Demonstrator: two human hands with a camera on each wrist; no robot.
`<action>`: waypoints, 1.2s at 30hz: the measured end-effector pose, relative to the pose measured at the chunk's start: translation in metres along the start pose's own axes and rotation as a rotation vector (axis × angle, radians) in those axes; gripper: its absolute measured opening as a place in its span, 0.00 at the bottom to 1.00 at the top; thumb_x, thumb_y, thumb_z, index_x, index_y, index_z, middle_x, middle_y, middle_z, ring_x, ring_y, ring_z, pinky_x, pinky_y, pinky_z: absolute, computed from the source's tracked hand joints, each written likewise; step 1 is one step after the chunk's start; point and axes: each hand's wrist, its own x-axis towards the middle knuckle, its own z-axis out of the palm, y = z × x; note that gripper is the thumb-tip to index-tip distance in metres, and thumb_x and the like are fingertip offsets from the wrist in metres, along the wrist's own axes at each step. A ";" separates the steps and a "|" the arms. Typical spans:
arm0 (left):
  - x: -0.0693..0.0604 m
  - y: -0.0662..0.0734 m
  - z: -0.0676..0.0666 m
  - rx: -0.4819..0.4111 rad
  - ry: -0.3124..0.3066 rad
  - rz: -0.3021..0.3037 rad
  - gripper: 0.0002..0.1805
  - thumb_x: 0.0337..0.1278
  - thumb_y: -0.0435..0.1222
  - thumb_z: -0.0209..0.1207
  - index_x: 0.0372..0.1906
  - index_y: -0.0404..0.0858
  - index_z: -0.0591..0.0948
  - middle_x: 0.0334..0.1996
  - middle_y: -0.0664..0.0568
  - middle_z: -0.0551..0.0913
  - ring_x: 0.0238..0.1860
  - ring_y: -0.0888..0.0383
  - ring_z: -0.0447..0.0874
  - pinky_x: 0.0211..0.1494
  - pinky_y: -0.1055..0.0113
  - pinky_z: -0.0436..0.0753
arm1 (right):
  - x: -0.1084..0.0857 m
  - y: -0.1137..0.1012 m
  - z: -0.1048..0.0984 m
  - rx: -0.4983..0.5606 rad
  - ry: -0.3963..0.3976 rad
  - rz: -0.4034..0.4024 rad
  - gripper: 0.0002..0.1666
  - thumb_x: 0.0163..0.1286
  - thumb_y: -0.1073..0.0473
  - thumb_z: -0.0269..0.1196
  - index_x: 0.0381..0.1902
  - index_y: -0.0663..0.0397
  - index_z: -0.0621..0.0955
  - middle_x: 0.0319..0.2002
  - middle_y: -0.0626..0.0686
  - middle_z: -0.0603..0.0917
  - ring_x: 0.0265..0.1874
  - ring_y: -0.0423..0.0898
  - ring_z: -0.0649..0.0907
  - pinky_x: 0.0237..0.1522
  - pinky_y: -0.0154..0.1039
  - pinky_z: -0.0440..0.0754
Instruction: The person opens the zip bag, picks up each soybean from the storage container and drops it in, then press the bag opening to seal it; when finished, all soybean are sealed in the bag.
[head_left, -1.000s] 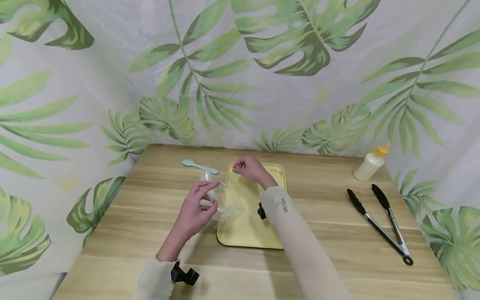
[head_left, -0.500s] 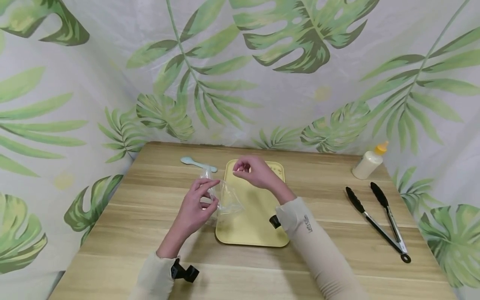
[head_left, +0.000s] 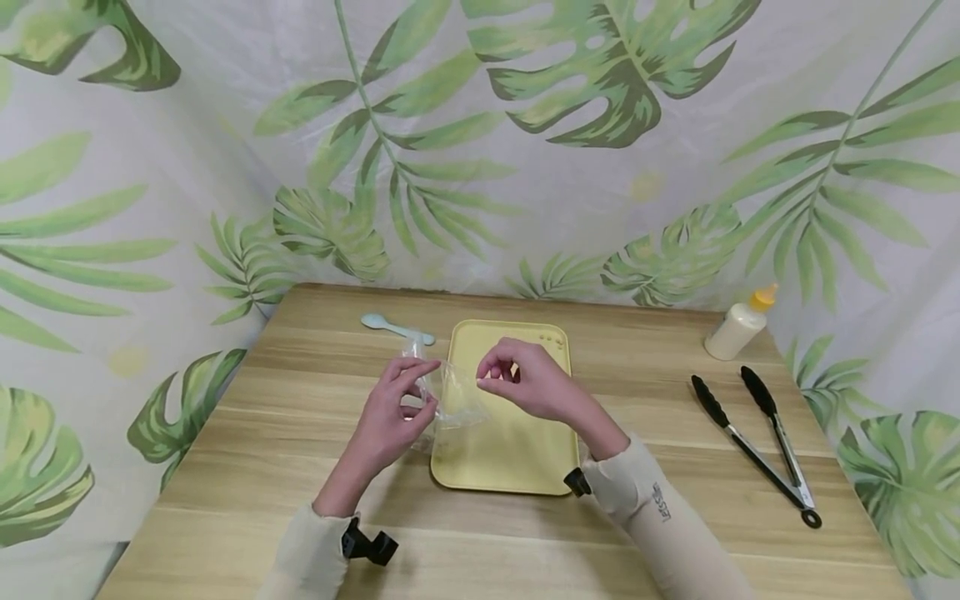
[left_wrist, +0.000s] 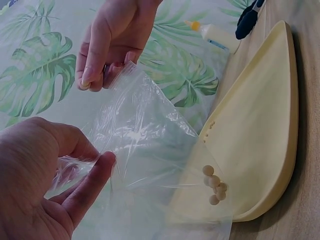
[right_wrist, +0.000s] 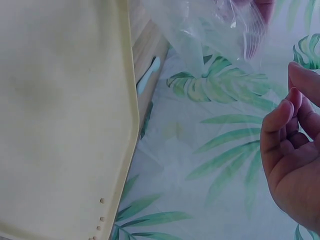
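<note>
My left hand (head_left: 390, 417) pinches a clear plastic zip bag (head_left: 465, 408) between thumb and fingers, over the left side of the yellow tray (head_left: 498, 462). Several round beige beads (left_wrist: 214, 181) show through the bag's lower part in the left wrist view. Beside the bag, above the tray, is my right hand (head_left: 528, 379), its thumb and fingertips brought together. A tiny pale-yellow spot, seemingly a bead (left_wrist: 85, 87), shows at those fingertips in the left wrist view. Several small beads (head_left: 553, 338) lie in the tray's far right corner.
A light blue spoon (head_left: 397, 328) lies at the back left of the wooden table (head_left: 322, 400). At the right stand a squeeze bottle (head_left: 737, 330) with an orange cap and, nearer, black-tipped tongs (head_left: 768, 467) spread apart. A leaf-print cloth (head_left: 442, 150) hangs behind.
My right hand has drawn back from the tray's far left part, nearer to me and slightly right, its fingertips still together. My left hand holds the bag in nearly the same place.
</note>
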 end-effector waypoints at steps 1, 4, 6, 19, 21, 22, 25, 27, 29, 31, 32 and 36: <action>0.000 0.000 0.000 -0.001 -0.001 0.000 0.29 0.58 0.22 0.64 0.66 0.34 0.79 0.63 0.42 0.71 0.41 0.53 0.84 0.38 0.72 0.90 | -0.002 0.000 0.001 -0.002 -0.004 -0.002 0.03 0.70 0.60 0.71 0.36 0.48 0.85 0.31 0.46 0.77 0.28 0.41 0.76 0.28 0.30 0.75; -0.001 0.000 0.001 0.001 -0.003 0.001 0.29 0.58 0.22 0.64 0.67 0.35 0.79 0.62 0.43 0.71 0.41 0.53 0.84 0.38 0.72 0.90 | -0.007 -0.001 0.003 0.002 -0.010 -0.007 0.03 0.70 0.60 0.71 0.37 0.48 0.85 0.31 0.46 0.77 0.28 0.40 0.76 0.28 0.30 0.76; -0.001 0.000 0.001 0.001 -0.004 0.003 0.29 0.58 0.22 0.64 0.67 0.35 0.79 0.62 0.43 0.72 0.41 0.53 0.84 0.38 0.72 0.90 | -0.009 -0.001 0.004 0.008 -0.012 -0.010 0.03 0.69 0.60 0.71 0.37 0.48 0.85 0.31 0.46 0.77 0.28 0.40 0.76 0.28 0.30 0.76; 0.001 0.003 0.002 0.016 -0.016 0.009 0.29 0.58 0.22 0.64 0.66 0.34 0.79 0.62 0.43 0.72 0.40 0.54 0.83 0.37 0.72 0.90 | -0.005 -0.003 0.013 0.011 -0.014 -0.059 0.04 0.68 0.62 0.72 0.37 0.50 0.85 0.30 0.46 0.77 0.26 0.38 0.74 0.27 0.28 0.74; 0.002 0.002 0.002 0.015 -0.014 0.012 0.29 0.58 0.22 0.64 0.66 0.34 0.79 0.62 0.43 0.72 0.40 0.54 0.83 0.37 0.72 0.90 | -0.004 -0.004 0.015 0.002 -0.013 -0.064 0.04 0.68 0.62 0.72 0.37 0.49 0.85 0.30 0.46 0.78 0.25 0.38 0.74 0.27 0.28 0.74; 0.002 0.002 0.002 0.015 -0.012 0.015 0.29 0.58 0.22 0.64 0.66 0.34 0.79 0.62 0.43 0.72 0.40 0.54 0.83 0.37 0.72 0.90 | -0.004 -0.004 0.015 -0.006 -0.013 -0.066 0.04 0.68 0.61 0.72 0.37 0.49 0.85 0.31 0.46 0.78 0.25 0.38 0.74 0.27 0.28 0.74; 0.001 0.001 0.003 0.013 -0.010 0.019 0.29 0.58 0.21 0.64 0.66 0.34 0.79 0.62 0.43 0.72 0.40 0.54 0.83 0.37 0.72 0.90 | -0.002 -0.005 0.018 -0.031 -0.012 -0.076 0.04 0.68 0.61 0.72 0.37 0.49 0.85 0.31 0.45 0.78 0.25 0.37 0.73 0.27 0.28 0.74; 0.001 0.001 0.003 0.013 -0.013 0.018 0.29 0.58 0.21 0.64 0.66 0.34 0.79 0.62 0.43 0.72 0.40 0.54 0.83 0.37 0.72 0.90 | -0.001 -0.006 0.020 -0.052 -0.012 -0.083 0.04 0.68 0.60 0.72 0.37 0.49 0.85 0.30 0.45 0.78 0.25 0.37 0.73 0.27 0.28 0.74; 0.001 0.002 0.003 0.012 -0.015 0.016 0.29 0.58 0.21 0.64 0.66 0.33 0.79 0.62 0.43 0.72 0.40 0.55 0.84 0.37 0.72 0.90 | 0.001 -0.007 0.022 -0.073 -0.012 -0.088 0.04 0.68 0.60 0.72 0.37 0.49 0.86 0.30 0.45 0.77 0.25 0.37 0.73 0.27 0.28 0.73; 0.000 0.002 0.003 0.009 -0.014 0.015 0.29 0.57 0.21 0.65 0.66 0.33 0.79 0.62 0.43 0.72 0.40 0.55 0.84 0.37 0.72 0.90 | 0.002 -0.008 0.023 -0.092 -0.008 -0.096 0.03 0.68 0.59 0.72 0.37 0.49 0.86 0.30 0.45 0.77 0.25 0.38 0.73 0.27 0.28 0.73; 0.000 0.003 0.003 0.008 -0.012 0.015 0.29 0.57 0.21 0.65 0.66 0.33 0.79 0.62 0.42 0.72 0.40 0.55 0.84 0.37 0.72 0.90 | 0.002 -0.008 0.024 -0.099 -0.007 -0.098 0.03 0.68 0.59 0.72 0.37 0.49 0.86 0.29 0.45 0.77 0.25 0.38 0.73 0.27 0.28 0.72; 0.001 0.004 0.005 0.001 -0.008 0.017 0.30 0.57 0.21 0.65 0.66 0.33 0.79 0.62 0.42 0.72 0.40 0.55 0.84 0.37 0.72 0.90 | 0.004 -0.007 0.026 -0.121 0.006 -0.111 0.03 0.68 0.59 0.72 0.37 0.49 0.86 0.29 0.48 0.77 0.25 0.40 0.72 0.28 0.29 0.71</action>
